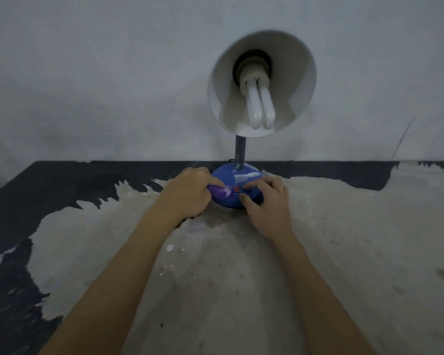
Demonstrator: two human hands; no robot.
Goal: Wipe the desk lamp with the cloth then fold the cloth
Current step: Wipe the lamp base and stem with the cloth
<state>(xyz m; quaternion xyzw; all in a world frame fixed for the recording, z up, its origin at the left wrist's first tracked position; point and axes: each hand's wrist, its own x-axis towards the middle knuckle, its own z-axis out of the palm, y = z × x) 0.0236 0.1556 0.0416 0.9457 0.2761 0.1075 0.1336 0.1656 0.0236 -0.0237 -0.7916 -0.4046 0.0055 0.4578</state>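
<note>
A desk lamp stands at the back of the table against the wall, with a round blue base (pixel 235 176), a dark neck (pixel 240 149) and a white shade (pixel 263 80) tilted toward me showing a white tube bulb. My left hand (pixel 187 194) grips a bunched purple cloth (pixel 221 192) and presses it on the front left of the base. My right hand (pixel 267 203) holds the front right edge of the base, fingers curled over it beside a small red switch (pixel 236 188).
The table (pixel 228 278) has a worn pale surface with dark paint left along its left side and back edge. A few white specks lie near the middle. A plain grey wall (pixel 100 85) rises right behind the lamp.
</note>
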